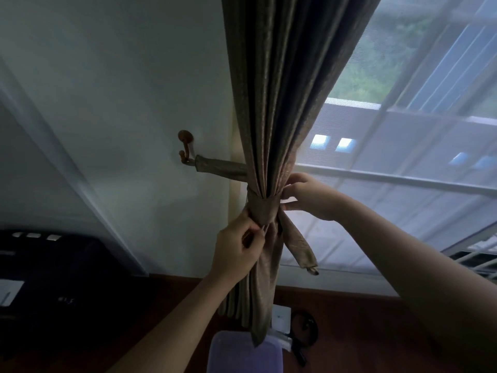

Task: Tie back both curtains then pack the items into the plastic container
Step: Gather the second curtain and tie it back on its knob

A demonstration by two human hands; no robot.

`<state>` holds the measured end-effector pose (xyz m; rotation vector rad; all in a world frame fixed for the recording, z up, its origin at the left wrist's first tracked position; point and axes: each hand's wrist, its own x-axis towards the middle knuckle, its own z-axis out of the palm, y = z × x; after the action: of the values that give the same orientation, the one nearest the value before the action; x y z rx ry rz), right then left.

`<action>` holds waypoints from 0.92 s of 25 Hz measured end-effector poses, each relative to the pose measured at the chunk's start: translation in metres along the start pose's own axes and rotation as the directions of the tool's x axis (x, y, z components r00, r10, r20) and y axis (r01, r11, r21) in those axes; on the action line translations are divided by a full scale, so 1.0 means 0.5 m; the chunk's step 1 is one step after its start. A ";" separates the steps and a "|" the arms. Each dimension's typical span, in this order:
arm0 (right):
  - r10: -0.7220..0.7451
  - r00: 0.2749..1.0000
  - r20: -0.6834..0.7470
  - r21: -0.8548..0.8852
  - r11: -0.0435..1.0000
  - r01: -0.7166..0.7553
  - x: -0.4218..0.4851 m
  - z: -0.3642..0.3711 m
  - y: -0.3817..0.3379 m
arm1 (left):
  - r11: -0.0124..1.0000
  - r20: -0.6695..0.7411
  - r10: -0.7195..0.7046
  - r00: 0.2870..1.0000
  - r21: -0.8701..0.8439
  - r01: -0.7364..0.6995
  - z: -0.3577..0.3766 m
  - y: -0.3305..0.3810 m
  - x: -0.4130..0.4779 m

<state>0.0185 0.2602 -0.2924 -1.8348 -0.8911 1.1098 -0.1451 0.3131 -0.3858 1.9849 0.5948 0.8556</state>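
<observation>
A brown curtain [279, 103] hangs left of the window, gathered at mid-height by a matching fabric tieback [262, 210] knotted around it. One end of the tieback runs left to a wall hook [185, 149]; the other end [300, 246] dangles down to the right. My left hand [238, 250] pinches the fabric just under the knot on its left side. My right hand [309, 196] grips the knot's right side with its fingers. A translucent plastic container [243, 354] stands on the floor below the curtain's bottom.
A white sheer [403, 170] covers the window on the right. A dark cabinet or device [53, 278] stands at lower left. A small white card [281, 317] and a black looped cable [304, 332] lie on the brown floor near the container.
</observation>
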 end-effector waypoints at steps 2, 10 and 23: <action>-0.023 1.000 -0.012 -0.116 0.993 0.021 -0.013 0.003 -0.011 | 0.994 0.023 0.067 0.997 0.084 -0.069 0.007 -0.007 -0.005; -0.236 0.953 -0.191 -0.515 0.850 0.107 -0.003 0.063 -0.033 | 0.878 -0.144 -0.210 0.967 0.408 0.251 0.099 0.045 -0.017; -0.171 0.965 -0.198 -0.438 0.896 0.069 -0.009 0.041 -0.040 | 0.856 -0.169 -0.236 0.957 0.430 0.287 0.045 0.109 -0.019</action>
<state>-0.0050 0.2707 -0.2794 -2.1748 -1.1575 0.6330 -0.1299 0.2674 -0.3510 2.2018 1.1920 0.7022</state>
